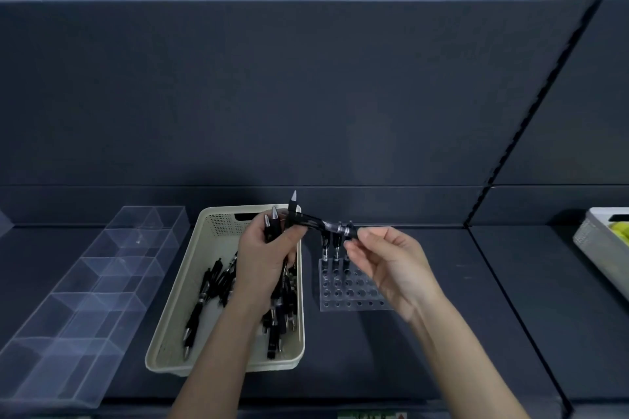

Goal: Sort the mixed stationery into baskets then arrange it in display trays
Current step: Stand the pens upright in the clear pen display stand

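A cream plastic basket on the dark shelf holds several black pens. My left hand is above the basket and grips a bunch of black pens with their silver tips pointing up. My right hand pinches the end of one black pen that lies level between both hands. Just below it stands a clear acrylic pen holder with rows of holes. Three black pens stand upright in its back row.
A long clear acrylic tray with several compartments lies at the left. A grey-white basket with something yellow inside sits at the right edge. A dark back panel rises behind the shelf, and a slotted divider runs down at the right.
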Demonstrator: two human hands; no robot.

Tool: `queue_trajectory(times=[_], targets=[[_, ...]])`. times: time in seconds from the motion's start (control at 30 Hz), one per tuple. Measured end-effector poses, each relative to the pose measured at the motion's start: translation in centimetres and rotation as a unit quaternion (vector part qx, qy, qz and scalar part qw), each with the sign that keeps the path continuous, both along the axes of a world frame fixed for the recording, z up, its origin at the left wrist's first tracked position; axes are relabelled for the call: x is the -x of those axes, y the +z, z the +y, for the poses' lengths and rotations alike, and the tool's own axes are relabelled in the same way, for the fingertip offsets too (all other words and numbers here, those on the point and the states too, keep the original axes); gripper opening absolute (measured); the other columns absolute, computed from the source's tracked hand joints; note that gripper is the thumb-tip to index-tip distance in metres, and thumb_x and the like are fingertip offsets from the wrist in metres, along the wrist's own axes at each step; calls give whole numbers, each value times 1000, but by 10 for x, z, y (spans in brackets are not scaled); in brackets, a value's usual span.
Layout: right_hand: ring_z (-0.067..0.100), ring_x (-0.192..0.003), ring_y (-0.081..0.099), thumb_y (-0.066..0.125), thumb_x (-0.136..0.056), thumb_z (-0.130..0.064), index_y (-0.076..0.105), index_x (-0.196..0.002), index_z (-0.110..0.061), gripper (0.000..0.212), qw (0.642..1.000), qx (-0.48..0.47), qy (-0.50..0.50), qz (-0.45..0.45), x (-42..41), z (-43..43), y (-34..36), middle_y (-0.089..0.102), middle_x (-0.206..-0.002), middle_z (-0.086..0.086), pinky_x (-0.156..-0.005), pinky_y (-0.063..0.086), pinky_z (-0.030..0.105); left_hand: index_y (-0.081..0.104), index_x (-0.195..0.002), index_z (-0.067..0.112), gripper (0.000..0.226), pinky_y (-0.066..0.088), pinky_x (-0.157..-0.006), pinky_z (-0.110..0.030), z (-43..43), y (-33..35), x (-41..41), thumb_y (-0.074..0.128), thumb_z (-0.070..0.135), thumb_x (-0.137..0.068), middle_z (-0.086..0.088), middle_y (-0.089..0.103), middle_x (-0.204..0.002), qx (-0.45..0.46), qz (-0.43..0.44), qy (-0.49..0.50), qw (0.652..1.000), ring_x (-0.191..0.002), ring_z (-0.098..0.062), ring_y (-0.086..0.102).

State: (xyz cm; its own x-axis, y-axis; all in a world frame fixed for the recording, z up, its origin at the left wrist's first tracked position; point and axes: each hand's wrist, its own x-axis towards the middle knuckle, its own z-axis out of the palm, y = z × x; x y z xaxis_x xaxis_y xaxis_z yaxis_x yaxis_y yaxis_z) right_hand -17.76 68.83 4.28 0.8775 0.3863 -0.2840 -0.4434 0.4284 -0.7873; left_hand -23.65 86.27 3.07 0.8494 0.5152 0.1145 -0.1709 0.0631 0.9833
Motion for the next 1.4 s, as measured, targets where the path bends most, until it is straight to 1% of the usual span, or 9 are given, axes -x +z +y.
queue_trajectory(times=[0.2, 0.4, 0.5, 0.6, 0.73, 0.87, 1.0, 1.17, 1.4], targets=[[18, -66, 66, 64, -86, -5, 60, -81, -3, 7, 984, 152, 31, -85, 8, -1, -3, 65, -69, 9, -62, 57, 26, 63, -80, 15, 14, 30, -35, -16, 0, 2, -4, 69, 3, -74, 2, 45, -53, 207, -23, -34, 978, -39, -6, 37], [13, -63, 62, 57, -92, -8, 64, -88, -7, 8, 943, 245, 130, -186, 14, 6, 0, 63, -69, 9, -64, 52, 27, 66, -73, 21, 18, 31, -36, -17, 0, 7, -6, 67, 6, -83, 1, 46, -49, 172, -12, -19, 985, -38, -8, 37], [9, -63, 62, 58, -91, -7, 64, -93, -3, 7, 930, 243, 146, -235, 16, 13, 3, 63, -72, 13, -67, 50, 22, 66, -87, 12, 8, 35, -38, -19, -6, 10, -9, 69, 7, -81, -7, 59, -61, 72, -3, -26, 997, -40, -9, 41], [7, -69, 64, 60, -90, -5, 62, -89, 5, 10, 915, 261, 126, -281, 13, 17, 6, 61, -72, 24, -69, 48, 19, 63, -92, 7, 13, 37, -39, -20, -14, 10, -12, 70, 9, -82, 1, 58, -58, 23, 2, -29, 999, -40, -9, 44], [16, -69, 63, 64, -86, -5, 65, -89, 0, 6, 918, 281, 24, -277, -3, 2, 7, 70, -84, 20, -75, 50, 27, 63, -88, 17, 13, 42, -44, -19, -3, 7, -9, 73, 22, -81, 3, 55, -56, 43, 20, 46, 998, -44, -8, 46], [9, -74, 62, 66, -86, -11, 63, -84, -11, 4, 865, 396, -98, -293, -31, -10, -3, 67, -78, -5, -69, 45, 19, 58, -84, 16, 11, 43, -44, -19, 4, 1, -8, 65, 23, -88, 4, 53, -56, 72, 27, 86, 993, -46, -9, 45], [8, -74, 60, 65, -85, -8, 60, -84, -17, 10, 824, 463, -73, -317, -44, -3, -21, 63, -76, -11, -61, 41, 8, 56, -83, 14, 12, 42, -44, -20, 0, -1, -11, 63, 21, -90, 1, 53, -59, 80, 36, 104, 991, -46, -11, 45], [16, -71, 59, 64, -86, -9, 59, -84, -11, 6, 777, 527, -10, -345, -47, -1, -36, 62, -75, -3, -60, 47, 25, 53, -82, 12, 14, 41, -43, -19, 5, 1, -13, 61, 18, -91, 1, 52, -60, 94, 17, 135, 986, -45, -8, 43], [9, -69, 58, 65, -85, -11, 57, -80, -14, 10, 779, 514, -20, -357, -48, -5, -30, 62, -73, -5, -57, 41, 16, 53, -84, 11, 17, 41, -44, -18, 13, -7, -10, 62, 23, -91, 3, 52, -60, 112, 18, 161, 980, -47, -7, 45]])
